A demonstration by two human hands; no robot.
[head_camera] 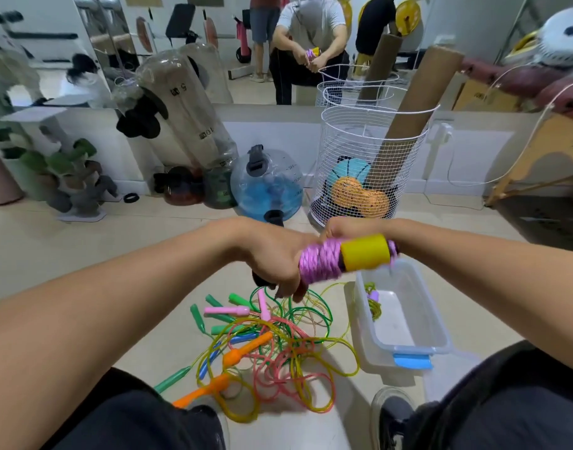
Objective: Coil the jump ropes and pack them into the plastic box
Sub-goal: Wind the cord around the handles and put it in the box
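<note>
My left hand (275,261) grips one end of a jump rope bundle (324,261), purple cord wound tightly round handles, with a yellow handle (364,253) showing. My right hand (338,230) holds the bundle from behind, its fingers mostly hidden by the cord. The bundle is in the air above the floor, just left of the clear plastic box (440,332). A small coiled rope with a purple handle (374,302) lies inside the box. Below my hands, a tangled pile of jump ropes (278,349) with green, pink and orange handles lies on the floor.
A white wire basket (369,164) with balls and a cardboard tube stands behind my hands. Clear water bags (268,186) and dumbbells (67,177) line the mirrored wall. My knees frame the pile, and a shoe (392,414) sits near the box.
</note>
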